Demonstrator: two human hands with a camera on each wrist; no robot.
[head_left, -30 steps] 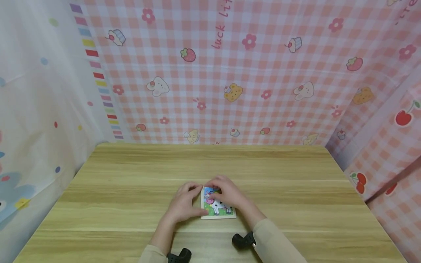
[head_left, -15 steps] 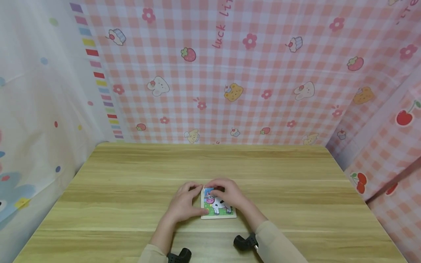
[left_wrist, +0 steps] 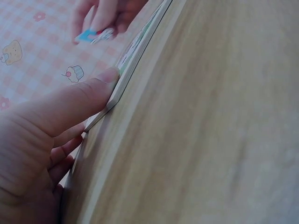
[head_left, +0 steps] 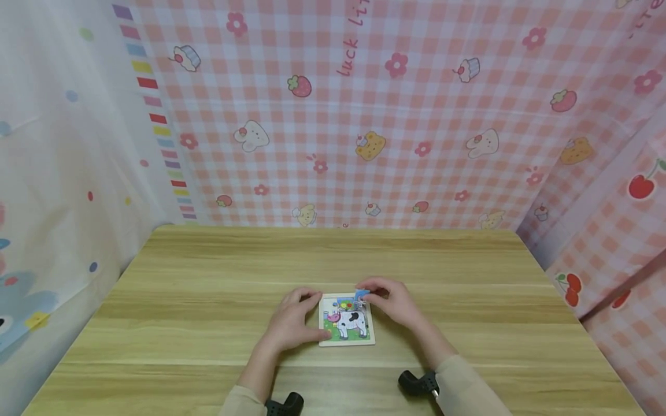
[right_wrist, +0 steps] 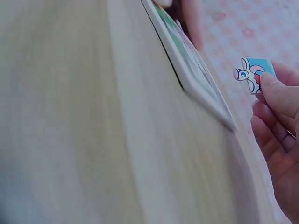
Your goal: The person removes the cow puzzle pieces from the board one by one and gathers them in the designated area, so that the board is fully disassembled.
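A small square cow puzzle board (head_left: 346, 344) with a pale wooden rim lies on the table. My left hand (head_left: 291, 322) grips its left side, thumb over the near left corner and fingertips at the far left corner. Above the board's far right corner, my right hand (head_left: 394, 303) pinches a puzzle piece (right_wrist: 251, 65) between thumb and fingers. That piece is light blue with part of a cow's head and a red patch. It is off the board, also visible in the left wrist view. Pale bare wood shows in the board's upper left.
The wood-grain table (head_left: 218, 271) spreads around the board on all sides. A pink checked cloth (head_left: 333, 115) hangs behind it, with a white patterned cloth (head_left: 62, 144) at the left. Black wrist cameras (head_left: 418, 383) sit at both wrists.
My right hand has lifted the puzzle piece out of the board's upper left and carried it to the right. The left hand and the board have stayed nearly in place.
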